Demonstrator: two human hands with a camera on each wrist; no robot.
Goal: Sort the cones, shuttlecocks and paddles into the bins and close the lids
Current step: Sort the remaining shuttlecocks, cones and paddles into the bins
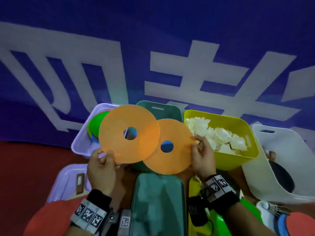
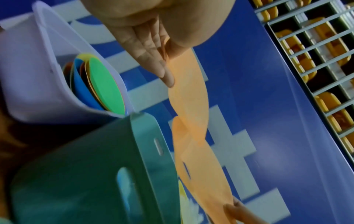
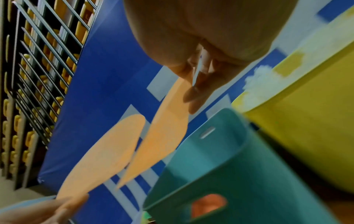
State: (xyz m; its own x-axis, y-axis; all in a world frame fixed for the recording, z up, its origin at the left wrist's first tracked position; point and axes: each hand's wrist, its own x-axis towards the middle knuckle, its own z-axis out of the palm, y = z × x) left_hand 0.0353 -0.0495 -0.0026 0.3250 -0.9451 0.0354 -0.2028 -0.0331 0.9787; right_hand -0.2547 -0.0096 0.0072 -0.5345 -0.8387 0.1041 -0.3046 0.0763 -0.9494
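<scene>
We hold two orange disc cones, left hand [image 1: 100, 165] pinching one [image 1: 129, 133], right hand [image 1: 202, 154] the other [image 1: 167, 146], above the green bin [image 1: 160, 109]; lilac bin [image 1: 80, 142] has cones, yellow bin [image 1: 238, 123] shuttlecocks [image 1: 216, 135]; lids off, so we judge roughly midway.

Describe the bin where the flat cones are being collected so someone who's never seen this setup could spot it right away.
Start at the big blue banner with white characters; a row of open bins sits along its foot. The pale lilac bin is the leftmost, beside the teal bin. It alone holds stacked coloured discs, a green disc on top, whereas the yellow bin holds white shuttlecocks.
</scene>
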